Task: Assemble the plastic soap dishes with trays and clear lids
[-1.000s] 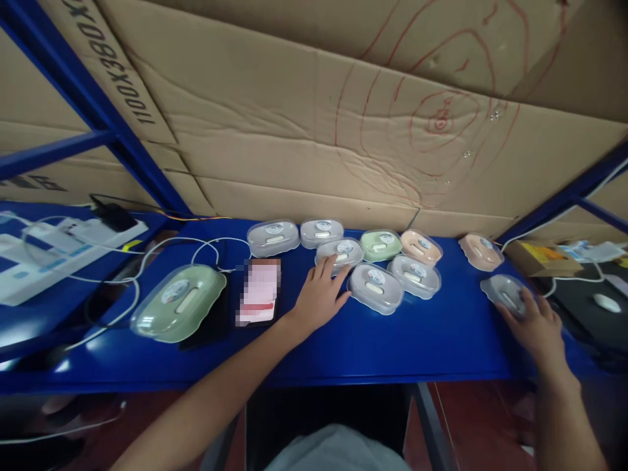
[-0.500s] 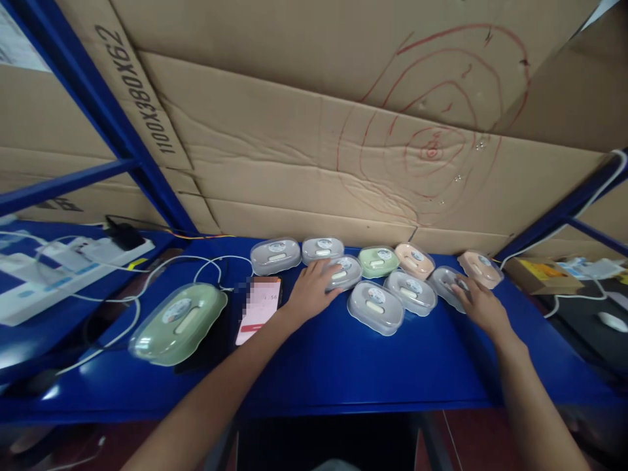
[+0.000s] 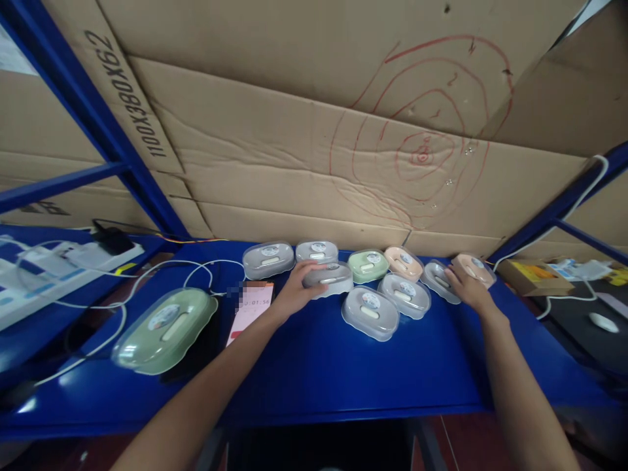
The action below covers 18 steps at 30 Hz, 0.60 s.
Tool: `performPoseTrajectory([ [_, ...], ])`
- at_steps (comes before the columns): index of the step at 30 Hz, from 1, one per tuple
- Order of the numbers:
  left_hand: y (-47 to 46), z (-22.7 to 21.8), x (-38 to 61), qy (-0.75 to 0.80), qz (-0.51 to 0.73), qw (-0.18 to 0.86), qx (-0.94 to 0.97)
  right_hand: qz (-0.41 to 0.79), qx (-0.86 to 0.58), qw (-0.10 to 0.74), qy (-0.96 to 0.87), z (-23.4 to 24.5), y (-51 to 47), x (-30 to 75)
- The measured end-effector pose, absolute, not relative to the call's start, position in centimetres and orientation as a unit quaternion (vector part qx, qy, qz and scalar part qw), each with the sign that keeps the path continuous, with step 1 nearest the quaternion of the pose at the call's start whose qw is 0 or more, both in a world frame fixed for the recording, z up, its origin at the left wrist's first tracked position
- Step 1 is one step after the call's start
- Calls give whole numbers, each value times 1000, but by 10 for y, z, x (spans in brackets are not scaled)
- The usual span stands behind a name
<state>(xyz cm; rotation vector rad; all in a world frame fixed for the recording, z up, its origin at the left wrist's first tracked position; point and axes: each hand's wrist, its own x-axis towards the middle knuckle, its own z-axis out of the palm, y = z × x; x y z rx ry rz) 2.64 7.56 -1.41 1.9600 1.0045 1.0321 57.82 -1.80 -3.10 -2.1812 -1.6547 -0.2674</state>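
My left hand (image 3: 300,288) grips a grey oval box with a clear lid (image 3: 333,280) by its left end, thumb and fingers on either side. The box is tilted, its lid sticker turned partly away. My right hand (image 3: 468,291) rests between another grey oval box (image 3: 438,281) and a peach oval box (image 3: 475,268), fingers stretched out. Its fingertips are at the right edge of the grey box; whether they press on it I cannot tell. Close by are a green box (image 3: 367,266), a second peach box (image 3: 403,263) and two front grey boxes (image 3: 370,314).
Two grey boxes (image 3: 268,260) stand at the back left. A phone (image 3: 250,311) showing a timer lies left of my left hand. A large green box (image 3: 164,330), white cables (image 3: 161,263) and a power strip (image 3: 63,275) are farther left. A cardboard wall (image 3: 275,150) closes the back.
My left hand has closed round the grey box's left end and tilted it. My right hand has slid from the top of its grey box toward its right edge. The view has shifted slightly.
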Motion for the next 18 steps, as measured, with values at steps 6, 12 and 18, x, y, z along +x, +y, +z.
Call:
performPoseTrajectory([
  [6,73,-11,22,385,400,344,757,-144,-759,257,-580,-41,-21,561],
  [12,73,-1,19,369,376,295,797,-154,-715,314,-605,-18,-29,551],
  [18,65,7,18,392,354,174,831,-52,-625,295,-721,6,-37,469],
])
